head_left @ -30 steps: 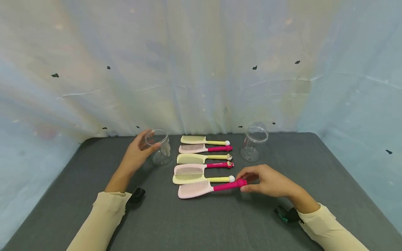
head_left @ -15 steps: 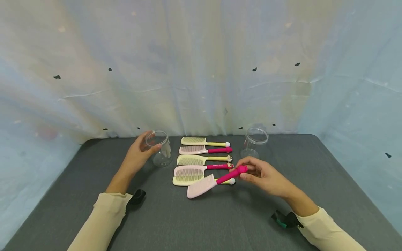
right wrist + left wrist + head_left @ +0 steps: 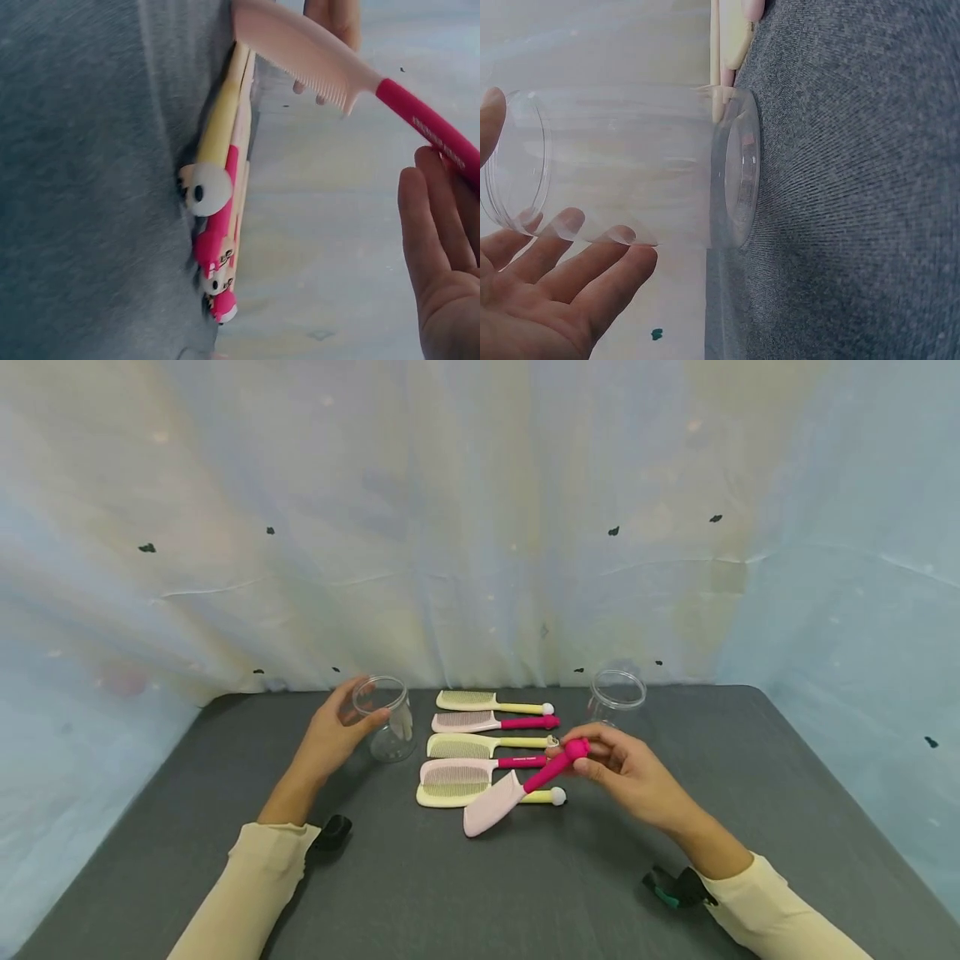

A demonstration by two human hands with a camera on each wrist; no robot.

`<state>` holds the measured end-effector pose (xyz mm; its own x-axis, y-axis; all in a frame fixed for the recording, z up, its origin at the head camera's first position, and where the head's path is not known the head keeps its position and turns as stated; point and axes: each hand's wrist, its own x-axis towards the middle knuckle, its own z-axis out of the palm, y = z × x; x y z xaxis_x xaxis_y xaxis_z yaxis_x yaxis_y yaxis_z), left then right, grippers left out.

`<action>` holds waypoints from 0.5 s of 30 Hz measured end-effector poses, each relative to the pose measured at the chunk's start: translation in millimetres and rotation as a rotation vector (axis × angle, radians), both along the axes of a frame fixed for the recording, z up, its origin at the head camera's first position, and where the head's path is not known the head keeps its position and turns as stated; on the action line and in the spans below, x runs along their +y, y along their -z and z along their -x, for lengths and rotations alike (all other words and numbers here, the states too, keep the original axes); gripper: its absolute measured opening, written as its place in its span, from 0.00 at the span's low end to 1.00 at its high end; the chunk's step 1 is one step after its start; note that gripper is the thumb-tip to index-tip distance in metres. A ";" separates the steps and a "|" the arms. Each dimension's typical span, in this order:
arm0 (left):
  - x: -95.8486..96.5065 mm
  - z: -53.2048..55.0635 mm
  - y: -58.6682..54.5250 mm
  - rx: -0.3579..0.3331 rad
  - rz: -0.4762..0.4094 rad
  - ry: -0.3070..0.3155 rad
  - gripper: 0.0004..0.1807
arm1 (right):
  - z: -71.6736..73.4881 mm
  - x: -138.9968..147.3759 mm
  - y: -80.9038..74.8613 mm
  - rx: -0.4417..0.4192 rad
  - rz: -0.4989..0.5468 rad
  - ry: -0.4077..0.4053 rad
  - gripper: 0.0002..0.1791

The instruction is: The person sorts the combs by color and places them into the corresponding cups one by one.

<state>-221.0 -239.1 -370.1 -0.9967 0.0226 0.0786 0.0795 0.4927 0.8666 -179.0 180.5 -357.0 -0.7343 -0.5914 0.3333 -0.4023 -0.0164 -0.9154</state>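
Observation:
My left hand is around a clear plastic jar, thumb and fingers on opposite sides of its upper part. The jar stands upright on the table, with nothing inside it. My right hand pinches a pink comb near the knobbed end of its magenta handle. In the right wrist view, the raised comb slants, its pale pink toothed head away from the hand. Under and behind it lies a row of combs, among them a yellow comb and a pink comb that overlap.
A second clear jar stands at the back right, its lower part hidden by my right hand. More yellow and pink combs, such as the far yellow comb, lie between the jars. A pale curtain hangs behind the grey table.
My right hand has lifted the pink comb off the table at the row's near end and tilted it, moving slightly away from me. The left hand stays at its jar.

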 end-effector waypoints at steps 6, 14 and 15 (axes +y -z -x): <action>0.2 1.6 -2.8 0.006 0.004 -0.010 0.48 | 2.6 -9.6 -11.7 -0.009 0.061 -0.004 0.15; -0.8 0.7 -2.9 -0.005 0.033 -0.021 0.50 | 3.6 -23.4 -29.7 -0.008 0.061 0.061 0.15; -0.7 0.5 -2.9 -0.011 0.035 -0.021 0.50 | 3.9 -24.8 -31.3 -0.002 0.068 0.066 0.16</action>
<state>-221.4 -239.7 -367.2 -0.9977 0.0039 0.0675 0.0595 0.5244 0.8494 -182.9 155.7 -325.7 -0.7718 -0.5173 0.3698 -0.4028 -0.0523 -0.9138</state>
